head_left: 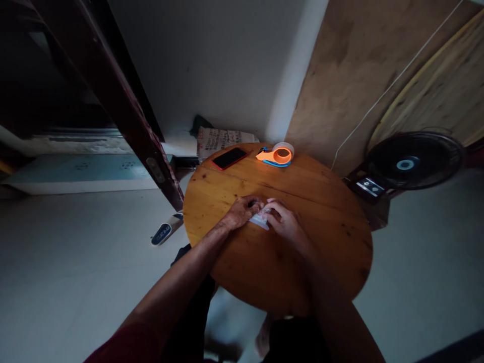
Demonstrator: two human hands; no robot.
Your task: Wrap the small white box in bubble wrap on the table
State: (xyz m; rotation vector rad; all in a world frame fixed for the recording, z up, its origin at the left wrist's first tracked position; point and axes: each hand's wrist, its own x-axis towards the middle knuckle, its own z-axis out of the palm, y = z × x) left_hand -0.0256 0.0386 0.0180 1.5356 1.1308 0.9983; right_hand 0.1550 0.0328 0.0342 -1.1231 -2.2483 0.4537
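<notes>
My left hand [241, 212] and my right hand [284, 220] meet near the middle of a round wooden table [234, 267]. Between them lies a small whitish, partly see-through piece [260, 221], perhaps paper or plastic film; its kind is not clear. The curled fingers of my left hand press on its upper left side. From the right, my other hand pinches its edge with thumb and fingers. Much of the piece is hidden under the fingertips.
On the table's far side are an orange tape dispenser [277, 155] with a roll of tape and a phone [229, 158] with a red edge. A black fan [408, 161] stands to the right, a door frame [124, 111] to the left. One slipper [162, 234] lies on the floor.
</notes>
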